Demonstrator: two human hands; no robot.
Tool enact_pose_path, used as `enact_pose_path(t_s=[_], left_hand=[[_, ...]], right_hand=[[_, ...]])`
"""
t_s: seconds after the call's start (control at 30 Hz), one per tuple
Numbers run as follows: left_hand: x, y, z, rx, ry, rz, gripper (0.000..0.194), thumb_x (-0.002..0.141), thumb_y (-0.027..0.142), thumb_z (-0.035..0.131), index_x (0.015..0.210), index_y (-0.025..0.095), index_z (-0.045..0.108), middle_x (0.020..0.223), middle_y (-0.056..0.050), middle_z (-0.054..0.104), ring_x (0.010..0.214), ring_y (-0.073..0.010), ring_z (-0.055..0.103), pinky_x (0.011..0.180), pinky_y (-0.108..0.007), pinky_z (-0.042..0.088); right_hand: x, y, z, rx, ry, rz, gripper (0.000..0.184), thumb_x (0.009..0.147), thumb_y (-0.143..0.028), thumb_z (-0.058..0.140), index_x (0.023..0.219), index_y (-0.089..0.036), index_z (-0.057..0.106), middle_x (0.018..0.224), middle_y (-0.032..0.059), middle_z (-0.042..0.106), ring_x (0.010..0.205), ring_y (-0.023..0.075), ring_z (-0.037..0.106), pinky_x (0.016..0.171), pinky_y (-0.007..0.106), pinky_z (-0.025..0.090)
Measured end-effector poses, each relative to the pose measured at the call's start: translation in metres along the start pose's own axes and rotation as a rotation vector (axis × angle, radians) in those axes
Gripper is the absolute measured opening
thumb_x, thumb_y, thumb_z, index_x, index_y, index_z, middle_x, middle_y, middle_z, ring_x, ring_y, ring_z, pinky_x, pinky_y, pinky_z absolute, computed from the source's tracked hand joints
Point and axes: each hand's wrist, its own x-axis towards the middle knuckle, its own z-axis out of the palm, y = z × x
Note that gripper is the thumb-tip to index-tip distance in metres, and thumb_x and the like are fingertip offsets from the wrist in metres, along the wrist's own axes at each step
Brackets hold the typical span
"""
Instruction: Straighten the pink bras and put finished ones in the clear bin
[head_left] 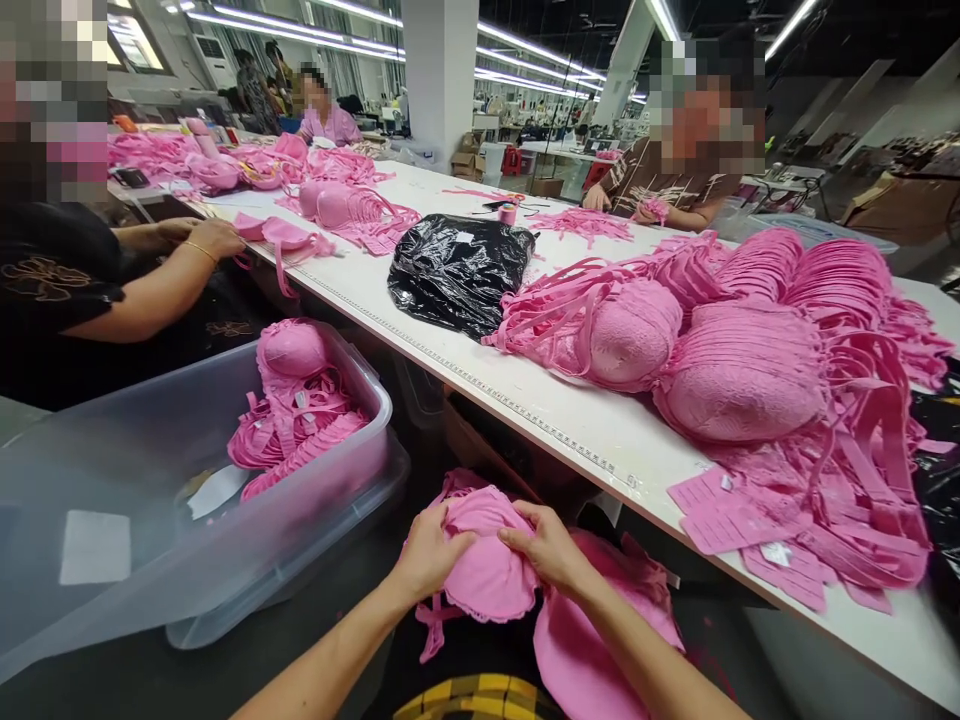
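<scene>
Tbl [360, 272]: pk tags [724, 512] illeg.; fingers [534, 513] hold bra [491, 578].

The person's left hand [429, 553] and right hand [553, 548] grip a pink bra [491, 575] above the lap, thumbs over its near face, with a translucent tub [150, 440] of pink bras to the left. A white table [585, 410] runs diagonally past, bearing a glossy black bag [457, 270] and, just right of it, a big stack [742, 370] of pink bras with pink tags [724, 510] at the near edge. One co-worker [142, 300] handles pink pieces [285, 238] at the left; another [637, 175] sits across the table.
</scene>
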Motion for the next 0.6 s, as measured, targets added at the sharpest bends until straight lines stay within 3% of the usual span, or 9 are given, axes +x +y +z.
enact_pose_path(t_s=[0.13,0.23,0.4,0.6], left_hand=[[-0.004,-0.008,-0.014,-0.227,0.096,-0.113,0.052,0.071,0.025,0.061,0.122,0.014,0.051,0.122,-0.014,0.057,0.098,-0.0212,0.062,0.087,-0.035,0.047],[-0.016,0.001,-0.012,-0.132,0.124,-0.131,0.063,0.064,0.024,0.069,0.124,0.016,0.049,0.125,-0.014,0.055,0.1,-0.0226,0.06,0.088,-0.036,0.046],[-0.036,0.027,-0.001,0.207,0.104,-0.002,0.019,0.071,0.021,0.06,0.088,0.017,0.067,0.088,-0.006,0.069,0.081,-0.0215,0.06,0.08,-0.034,0.045],[-0.038,0.043,-0.02,0.248,0.038,0.001,0.031,0.064,0.03,0.07,0.093,0.02,0.067,0.088,-0.001,0.069,0.076,-0.0203,0.059,0.067,-0.026,0.043]], right_hand=[[0.0,0.003,-0.007,0.199,0.059,0.015,0.029,0.067,-0.039,0.071,0.084,-0.015,0.066,0.079,0.0031,0.064,0.076,0.0215,0.058,0.071,0.033,0.046],[-0.005,-0.007,-0.006,0.353,-0.008,0.044,0.037,0.067,-0.041,0.073,0.093,-0.016,0.066,0.085,0.0051,0.066,0.081,0.024,0.06,0.076,0.037,0.047],[-0.013,-0.025,0.002,0.429,-0.165,0.119,0.06,0.061,-0.041,0.079,0.113,-0.02,0.059,0.103,0.0077,0.066,0.095,0.0285,0.06,0.086,0.044,0.046],[-0.013,-0.03,0.019,0.257,-0.122,0.06,0.046,0.066,-0.04,0.076,0.105,-0.018,0.064,0.097,0.0067,0.068,0.089,0.0265,0.061,0.084,0.041,0.047]])
